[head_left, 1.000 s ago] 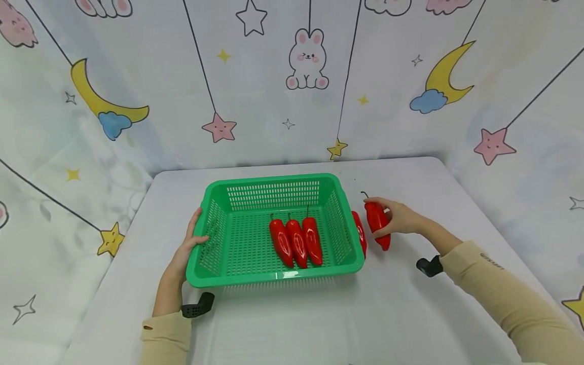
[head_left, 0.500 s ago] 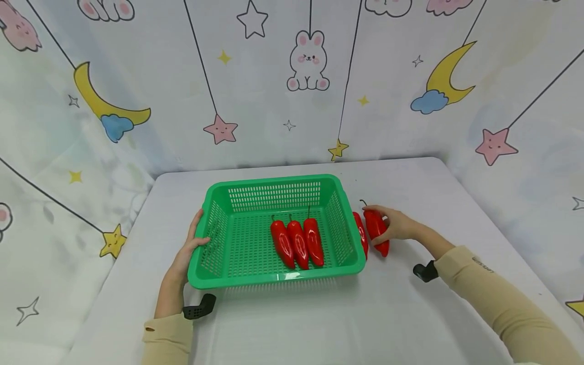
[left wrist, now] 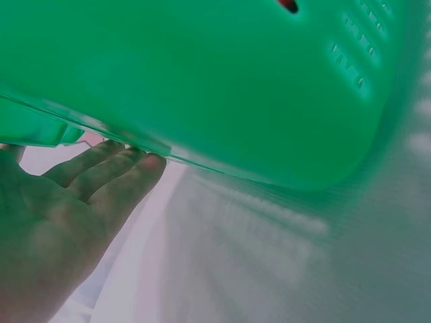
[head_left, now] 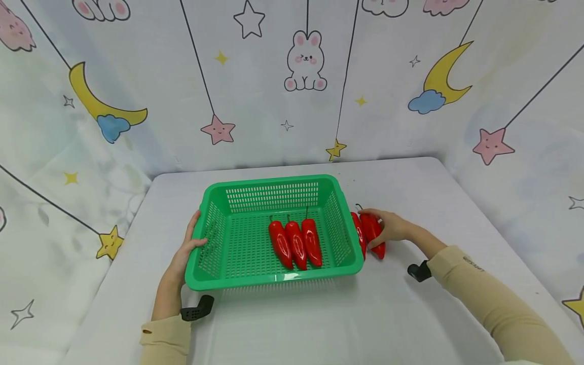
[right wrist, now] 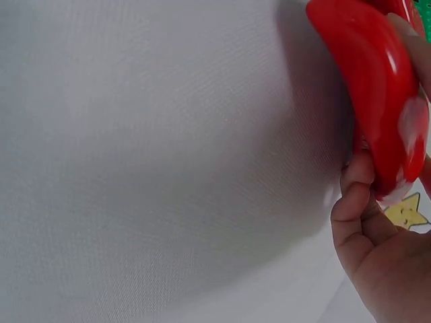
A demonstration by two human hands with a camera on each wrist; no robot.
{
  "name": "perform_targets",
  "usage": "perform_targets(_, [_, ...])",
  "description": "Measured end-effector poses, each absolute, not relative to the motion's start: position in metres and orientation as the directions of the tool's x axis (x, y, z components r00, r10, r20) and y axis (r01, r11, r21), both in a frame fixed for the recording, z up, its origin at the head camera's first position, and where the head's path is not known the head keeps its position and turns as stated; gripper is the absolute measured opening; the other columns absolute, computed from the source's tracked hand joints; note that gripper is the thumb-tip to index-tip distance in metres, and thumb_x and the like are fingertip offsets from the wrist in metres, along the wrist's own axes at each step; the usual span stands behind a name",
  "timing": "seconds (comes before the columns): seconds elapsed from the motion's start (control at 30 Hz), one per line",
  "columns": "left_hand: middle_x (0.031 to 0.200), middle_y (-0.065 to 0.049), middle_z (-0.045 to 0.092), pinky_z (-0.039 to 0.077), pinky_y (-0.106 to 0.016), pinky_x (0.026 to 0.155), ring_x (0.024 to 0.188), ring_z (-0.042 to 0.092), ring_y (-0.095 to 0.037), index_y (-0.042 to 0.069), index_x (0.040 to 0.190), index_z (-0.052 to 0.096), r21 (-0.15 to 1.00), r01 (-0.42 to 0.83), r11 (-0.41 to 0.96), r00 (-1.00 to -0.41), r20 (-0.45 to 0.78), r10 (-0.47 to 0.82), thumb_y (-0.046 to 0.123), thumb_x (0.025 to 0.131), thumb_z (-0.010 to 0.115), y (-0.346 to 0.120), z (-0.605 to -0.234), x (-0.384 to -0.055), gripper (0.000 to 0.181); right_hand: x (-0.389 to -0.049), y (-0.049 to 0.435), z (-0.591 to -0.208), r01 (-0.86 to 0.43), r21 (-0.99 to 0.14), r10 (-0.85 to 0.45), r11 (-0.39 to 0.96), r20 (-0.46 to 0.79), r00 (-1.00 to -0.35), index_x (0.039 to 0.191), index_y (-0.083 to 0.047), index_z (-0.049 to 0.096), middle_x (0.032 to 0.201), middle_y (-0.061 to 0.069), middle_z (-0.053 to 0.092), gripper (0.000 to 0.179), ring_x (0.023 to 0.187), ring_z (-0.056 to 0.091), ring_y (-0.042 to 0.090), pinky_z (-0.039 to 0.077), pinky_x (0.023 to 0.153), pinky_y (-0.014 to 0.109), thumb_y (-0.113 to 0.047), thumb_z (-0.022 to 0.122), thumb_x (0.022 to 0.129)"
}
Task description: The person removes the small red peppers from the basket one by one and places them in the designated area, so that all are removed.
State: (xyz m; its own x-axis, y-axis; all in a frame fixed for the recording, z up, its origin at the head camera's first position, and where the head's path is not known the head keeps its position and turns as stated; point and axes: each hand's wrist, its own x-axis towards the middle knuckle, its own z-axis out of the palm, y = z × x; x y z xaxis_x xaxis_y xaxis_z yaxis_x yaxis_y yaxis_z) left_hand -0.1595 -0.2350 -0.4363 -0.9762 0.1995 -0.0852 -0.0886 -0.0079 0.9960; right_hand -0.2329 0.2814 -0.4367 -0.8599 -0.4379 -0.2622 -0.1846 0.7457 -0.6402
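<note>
The red pepper (head_left: 371,229) nearest to the right hand (head_left: 391,226) is outside the basket, at its right side. This hand grasps it across the body, with the thumb on one side and the fingers on the other, probably because the narrow shape fits well in such a grip. The pepper is on the tabletop (head_left: 283,324) or very close to it; I cannot tell which.

Just beside it, a second pepper (head_left: 358,234) lies between it and the green basket (head_left: 228,283), nearly parallel; whether the two touch is not clear. Inside the basket, three peppers (head_left: 297,244) lie side by side with stems to the far wall, which seems a way to make a neat row.

The left hand (head_left: 183,252) holds the basket's left edge, thumb over the rim and fingers along the outer wall, I suppose for steadiness.

Behind stands a cartoon-printed backdrop (head_left: 260,106).
</note>
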Motion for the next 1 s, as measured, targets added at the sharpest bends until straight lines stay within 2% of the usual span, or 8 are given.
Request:
perform_targets(0.33, [0.151,0.004,-0.014,0.016,-0.053,0.097,0.133,-0.002,-0.029,0.045,0.144,0.003,0.997,-0.082,-0.013,-0.977,-0.078,0.197,0.01,0.089,0.034,-0.2352,-0.4366,-0.1602,0.072,-0.2338,0.2767,-0.4378,-0.242,-0.588,-0.452,0.772,-0.239,-0.86,0.139,-0.009,0.034,0.125,0.02,0.043,0.09,0.112,0.04,0.041,0.051,0.07,0.04,-0.021,0.083,0.064])
perform_targets(0.47, [0.151,0.004,-0.013,0.02,-0.05,0.095,0.133,-0.001,-0.03,0.045,0.144,0.003,0.996,-0.087,-0.015,-0.977,-0.082,0.198,0.009,0.09,0.034,-0.2352,-0.4353,-0.1605,0.072,-0.2348,0.275,-0.437,-0.252,-0.566,-0.45,0.785,-0.242,-0.859,0.14,-0.009,0.033,0.125,0.02,0.043,0.092,0.113,0.039,0.041,0.051,0.071,0.04,-0.02,0.083,0.063])
perform_targets(0.63, [0.151,0.004,-0.014,0.023,-0.047,0.093,0.132,0.001,-0.03,0.045,0.144,0.003,0.996,-0.09,-0.014,-0.976,-0.086,0.201,0.01,0.09,0.034,-0.2351,-0.4346,-0.1605,0.071,-0.2335,0.2732,-0.4353,-0.238,-0.54,-0.434,0.808,-0.27,-0.86,0.142,-0.009,0.03,0.122,0.022,0.042,0.096,0.112,0.038,0.041,0.051,0.071,0.04,-0.022,0.083,0.063])
perform_targets(1.0, [0.151,0.004,-0.014,0.019,-0.05,0.095,0.133,0.0,-0.03,0.044,0.144,0.002,0.996,-0.087,-0.017,-0.975,-0.081,0.207,0.01,0.09,0.034,-0.2362,-0.4361,-0.1614,0.072,-0.2326,0.2731,-0.4376,-0.236,-0.516,-0.419,0.824,-0.273,-0.866,0.145,-0.013,0.024,0.119,0.022,0.042,0.097,0.107,0.04,0.038,0.05,0.071,0.039,-0.028,0.08,0.067])
